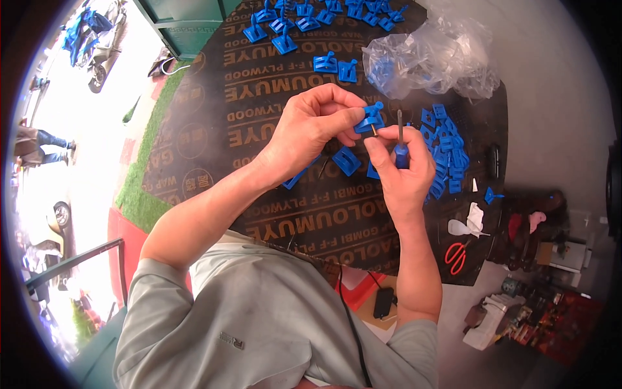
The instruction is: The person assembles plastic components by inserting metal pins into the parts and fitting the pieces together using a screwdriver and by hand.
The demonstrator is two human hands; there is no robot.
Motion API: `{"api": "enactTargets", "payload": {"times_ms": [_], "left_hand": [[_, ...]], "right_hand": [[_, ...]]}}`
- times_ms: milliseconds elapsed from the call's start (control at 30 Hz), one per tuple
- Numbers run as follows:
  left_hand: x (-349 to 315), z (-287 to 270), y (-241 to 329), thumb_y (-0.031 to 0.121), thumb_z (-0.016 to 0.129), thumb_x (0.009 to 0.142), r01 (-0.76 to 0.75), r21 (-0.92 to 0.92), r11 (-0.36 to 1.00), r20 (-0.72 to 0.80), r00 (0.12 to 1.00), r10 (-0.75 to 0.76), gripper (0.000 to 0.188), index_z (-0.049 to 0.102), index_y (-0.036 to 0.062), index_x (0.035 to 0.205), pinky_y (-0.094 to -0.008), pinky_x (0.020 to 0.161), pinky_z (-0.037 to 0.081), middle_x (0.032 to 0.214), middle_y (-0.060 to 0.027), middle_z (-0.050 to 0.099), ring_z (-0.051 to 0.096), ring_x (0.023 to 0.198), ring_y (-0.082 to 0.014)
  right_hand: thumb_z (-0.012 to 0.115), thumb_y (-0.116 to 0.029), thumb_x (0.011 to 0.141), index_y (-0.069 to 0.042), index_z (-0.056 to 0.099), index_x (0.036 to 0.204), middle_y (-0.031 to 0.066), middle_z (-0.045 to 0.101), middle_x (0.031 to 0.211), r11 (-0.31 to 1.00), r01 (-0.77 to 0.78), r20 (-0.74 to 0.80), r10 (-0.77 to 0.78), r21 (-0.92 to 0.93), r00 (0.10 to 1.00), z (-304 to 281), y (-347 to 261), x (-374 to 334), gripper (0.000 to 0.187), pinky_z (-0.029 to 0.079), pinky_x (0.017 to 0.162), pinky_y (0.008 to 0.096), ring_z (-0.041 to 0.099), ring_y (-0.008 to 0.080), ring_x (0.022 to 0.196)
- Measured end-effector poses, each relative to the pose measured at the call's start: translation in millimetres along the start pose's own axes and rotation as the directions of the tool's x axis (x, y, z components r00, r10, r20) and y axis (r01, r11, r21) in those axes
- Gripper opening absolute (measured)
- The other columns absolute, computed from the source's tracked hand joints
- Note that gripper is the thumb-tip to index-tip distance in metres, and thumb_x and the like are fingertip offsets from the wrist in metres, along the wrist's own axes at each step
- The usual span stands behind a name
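Observation:
My left hand (pixel 317 120) is closed around a small blue plastic bracket (pixel 371 115), pinching it between thumb and fingers above the middle of the table. Close against its right side, my right hand (pixel 409 178) grips a screwdriver (pixel 402 155) with a blue handle, its shaft pointing away from me. The same hand's thumb and fingertip pinch a small brass-coloured screw (pixel 374 130) at the bracket's lower edge. How deep the screw sits in the bracket cannot be made out. Below the hands lies a flat blue plate (pixel 346 161), with a thin dark metal piece (pixel 323 167) beside it.
Several blue brackets (pixel 284 43) stand at the table's far side. A crumpled clear plastic bag (pixel 434 55) lies at the far right, above a pile of blue parts (pixel 447 152). Red-handled scissors (pixel 456 258), a white squeeze bottle (pixel 459 227) and tissue (pixel 475 217) lie near right.

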State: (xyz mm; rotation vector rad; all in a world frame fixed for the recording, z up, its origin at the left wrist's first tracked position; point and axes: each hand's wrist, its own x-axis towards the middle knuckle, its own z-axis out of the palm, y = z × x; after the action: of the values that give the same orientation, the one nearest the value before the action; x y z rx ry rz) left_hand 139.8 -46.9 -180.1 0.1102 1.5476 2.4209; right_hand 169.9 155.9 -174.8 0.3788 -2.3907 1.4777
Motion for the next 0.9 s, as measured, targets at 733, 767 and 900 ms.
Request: {"api": "enactTargets", "payload": {"times_ms": [733, 767, 900], "left_hand": [[-3.0, 3.9, -3.4, 0.012, 0.074, 0.103, -0.043, -0.012, 0.999, -0.022, 0.999, 0.043, 0.02, 0.071, -0.0017, 0.117, -0.0282, 0.077, 0.059, 0.096, -0.007, 0.076, 0.071, 0.083, -0.0116], [-3.0, 4.8, -2.9, 0.012, 0.074, 0.103, -0.04, -0.013, 0.999, -0.022, 0.999, 0.04, 0.02, 0.071, -0.0017, 0.117, -0.0282, 0.077, 0.059, 0.096, -0.007, 0.076, 0.071, 0.083, -0.0116], [-3.6, 4.0, -4.6, 0.014, 0.075, 0.102, 0.012, -0.002, 1.0, 0.026, 1.0, -0.012, 0.019, 0.072, -0.001, 0.115, -0.0279, 0.076, 0.059, 0.094, -0.0058, 0.076, 0.071, 0.082, -0.0112]], "right_hand": [[0.082, -0.012, 0.097, -0.003, 0.072, 0.101, 0.0012, 0.072, 0.087, 1.0, -0.018, -0.008, 0.018, -0.013, 1.0, -4.0, 7.4, -0.7, 0.014, 0.049, 0.062, 0.0269, 0.062, 0.0083, 0.072], [0.081, -0.013, 0.098, -0.003, 0.073, 0.105, 0.0012, 0.072, 0.087, 1.0, 0.021, -0.043, -0.021, 0.011, 0.999, -4.0, 11.2, 0.0, 0.015, 0.048, 0.062, 0.0267, 0.062, 0.008, 0.073], [0.08, -0.009, 0.099, -0.004, 0.075, 0.127, 0.0032, 0.071, 0.089, 0.994, 0.106, -0.073, -0.108, -0.029, 0.991, -10.7, 8.0, 7.2, 0.029, 0.05, 0.069, 0.0249, 0.063, 0.0087, 0.077]]}}
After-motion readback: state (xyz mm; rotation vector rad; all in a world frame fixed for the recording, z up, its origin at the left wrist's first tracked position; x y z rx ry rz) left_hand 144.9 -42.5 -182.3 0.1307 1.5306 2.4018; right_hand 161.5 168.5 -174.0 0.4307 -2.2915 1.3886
